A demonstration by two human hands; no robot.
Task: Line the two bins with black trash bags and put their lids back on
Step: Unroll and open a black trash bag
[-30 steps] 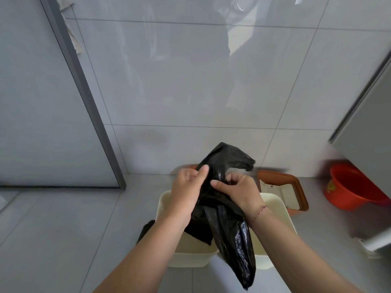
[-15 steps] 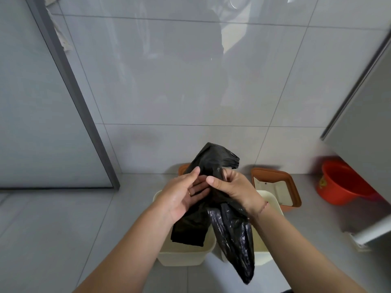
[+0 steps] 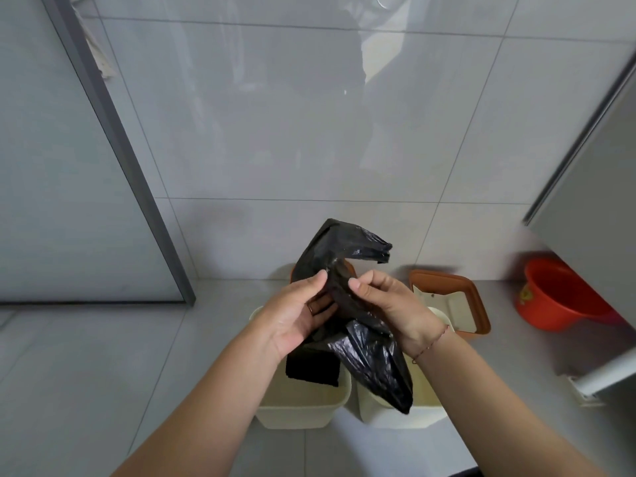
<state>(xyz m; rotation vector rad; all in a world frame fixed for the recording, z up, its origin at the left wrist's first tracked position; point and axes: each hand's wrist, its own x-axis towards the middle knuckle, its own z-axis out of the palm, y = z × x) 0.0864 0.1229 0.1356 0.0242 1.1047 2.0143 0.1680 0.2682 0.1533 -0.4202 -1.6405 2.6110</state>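
A crumpled black trash bag (image 3: 347, 270) is shown held above two cream bins (image 3: 303, 407), (image 3: 406, 416), which stand side by side on the grey tiled floor (image 3: 103, 373) against the wall. Compared with the view one second earlier, the left hand (image 3: 296, 321) has been turned palm-up and slid beneath the film, its fingers (image 3: 318, 280) half-curled with the thumb pressed to the plastic, while the right hand (image 3: 385, 304) remains pinched on the bunched neck between thumb and forefinger. The upper flap of the bag has been drawn out to the right, and a flat folded black piece (image 3: 311, 371), apparently a second bag or a still-folded part of the same one, now hangs below the left hand over the left bin. The change is read as the mouth of the bag being sought and rubbed apart; no opening is yet visible. Both bins are seen unlined. One brown lid (image 3: 447, 304) lies inverted on the floor behind the right bin; a second brown lid (image 3: 351, 268) is glimpsed behind the bag. A red basin (image 3: 557, 294) stands well apart at the right. The task is judged to be at an early stage.
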